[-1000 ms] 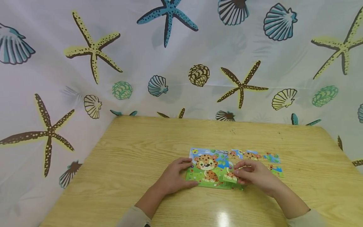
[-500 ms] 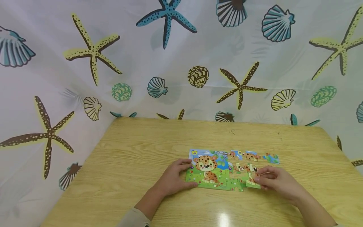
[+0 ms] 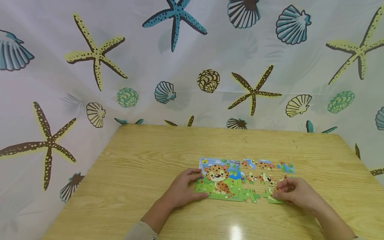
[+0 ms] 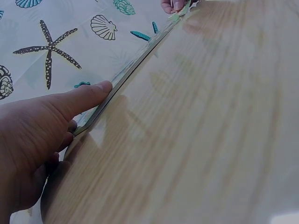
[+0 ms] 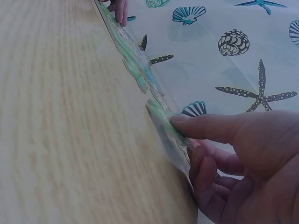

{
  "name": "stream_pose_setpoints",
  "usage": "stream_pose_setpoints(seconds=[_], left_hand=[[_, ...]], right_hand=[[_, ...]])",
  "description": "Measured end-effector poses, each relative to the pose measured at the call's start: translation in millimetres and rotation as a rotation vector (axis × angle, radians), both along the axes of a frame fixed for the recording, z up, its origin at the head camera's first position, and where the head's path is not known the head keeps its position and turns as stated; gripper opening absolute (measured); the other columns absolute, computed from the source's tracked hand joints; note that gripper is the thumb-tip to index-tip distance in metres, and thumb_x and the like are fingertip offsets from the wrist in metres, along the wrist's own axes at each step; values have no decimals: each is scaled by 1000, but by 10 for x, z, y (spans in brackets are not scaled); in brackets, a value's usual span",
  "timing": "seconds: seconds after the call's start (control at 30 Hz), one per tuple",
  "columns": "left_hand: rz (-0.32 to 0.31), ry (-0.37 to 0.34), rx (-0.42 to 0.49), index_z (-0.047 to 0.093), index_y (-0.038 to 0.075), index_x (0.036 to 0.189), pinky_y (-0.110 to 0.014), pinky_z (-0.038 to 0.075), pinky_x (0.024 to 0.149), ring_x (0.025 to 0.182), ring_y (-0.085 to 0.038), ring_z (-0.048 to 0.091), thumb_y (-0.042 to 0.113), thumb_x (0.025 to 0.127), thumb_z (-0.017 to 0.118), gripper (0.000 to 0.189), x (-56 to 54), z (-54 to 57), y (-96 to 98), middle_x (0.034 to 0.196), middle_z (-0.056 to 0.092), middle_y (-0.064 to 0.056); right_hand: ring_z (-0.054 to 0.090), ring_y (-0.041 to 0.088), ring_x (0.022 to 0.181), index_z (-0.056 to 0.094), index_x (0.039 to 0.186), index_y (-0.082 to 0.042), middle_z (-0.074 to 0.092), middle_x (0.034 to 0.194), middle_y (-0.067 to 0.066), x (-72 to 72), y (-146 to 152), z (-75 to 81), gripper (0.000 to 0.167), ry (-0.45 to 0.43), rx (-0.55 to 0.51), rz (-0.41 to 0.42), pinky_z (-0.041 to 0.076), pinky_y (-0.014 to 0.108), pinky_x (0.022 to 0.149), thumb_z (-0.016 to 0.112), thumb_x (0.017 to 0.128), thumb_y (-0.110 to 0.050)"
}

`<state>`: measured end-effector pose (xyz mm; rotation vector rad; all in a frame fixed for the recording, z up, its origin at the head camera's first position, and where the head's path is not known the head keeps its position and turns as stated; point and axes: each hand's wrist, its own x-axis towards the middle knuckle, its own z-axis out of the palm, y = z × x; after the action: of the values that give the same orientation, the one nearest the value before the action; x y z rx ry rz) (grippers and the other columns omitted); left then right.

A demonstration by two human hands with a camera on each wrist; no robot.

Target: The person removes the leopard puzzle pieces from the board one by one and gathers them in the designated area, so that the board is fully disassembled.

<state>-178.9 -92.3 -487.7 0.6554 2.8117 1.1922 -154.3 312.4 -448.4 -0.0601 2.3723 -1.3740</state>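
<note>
A flat picture puzzle board [image 3: 218, 178] with a spotted cub in a meadow lies on the wooden table. My left hand [image 3: 183, 188] rests along its left side, thumb [image 4: 96, 93] on the near edge and fingers by the left edge. With thumb and fingertips, my right hand [image 3: 298, 193] pinches a mostly green puzzle piece [image 5: 161, 112], low over the table to the right of the board. The piece [image 3: 271, 200] tilts up toward the fingers, which cover part of it.
Loose puzzle pieces lie in rows right of the board: a blue-topped piece [image 3: 265, 164], a leafy blue piece [image 3: 286, 167] and a green piece [image 3: 251, 196] among several. Behind the table [image 3: 162, 146] hangs a sheet [image 3: 186, 103] printed with starfish and shells.
My right hand has carried the puzzle piece rightward from beside the board and lowered it close to the table in the near row. My left hand stays at the board.
</note>
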Motion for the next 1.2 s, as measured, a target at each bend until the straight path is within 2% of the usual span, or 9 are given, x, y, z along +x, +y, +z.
stream_pose_setpoints(seconds=[0.1,0.23,0.4,0.63,0.8,1.03,1.2], left_hand=[[1,-4,-4,65,7,132,-53,41,113,135,-32,49,47,72,87,75,-5,1,9,144,55,-4],[11,-15,-6,65,8,132,-53,41,113,136,-32,49,45,72,88,74,3,5,13,144,55,-3],[1,-26,18,65,6,132,-54,40,113,135,-33,49,43,72,88,74,27,30,9,144,55,-5],[-1,-37,12,64,7,133,-54,40,113,137,-33,48,46,73,87,75,21,22,-3,145,54,-4],[9,-17,-20,64,8,134,-53,39,114,138,-32,47,48,74,86,76,-22,12,-32,146,53,-2],[-1,-24,9,63,6,134,-54,40,113,137,-34,47,45,74,87,76,-4,46,-46,145,54,-5],[-9,-32,13,63,5,134,-55,39,114,137,-34,47,45,74,87,76,23,51,-35,145,54,-5]], right_hand=[[55,13,79,64,108,3,63,93,6,19,-15,-21,41,54,55,-23,52,24,60,82,83,-25],[55,13,78,65,105,1,63,93,6,31,-47,-40,41,80,63,-38,51,23,60,84,80,-26],[58,13,81,63,112,3,64,98,6,16,5,-49,45,25,27,-21,54,26,63,81,85,-28],[64,12,87,58,123,7,64,103,4,-38,42,-2,49,-45,-108,43,58,27,72,74,91,-26],[65,12,84,58,126,8,62,103,7,-100,-143,70,51,-37,-145,103,60,28,74,73,92,-27],[56,13,69,59,130,5,63,97,8,-208,-525,163,51,-12,-165,205,51,26,59,71,94,-29],[58,13,75,59,131,5,62,99,8,-281,-751,160,50,-23,-209,231,57,27,70,70,95,-28]])
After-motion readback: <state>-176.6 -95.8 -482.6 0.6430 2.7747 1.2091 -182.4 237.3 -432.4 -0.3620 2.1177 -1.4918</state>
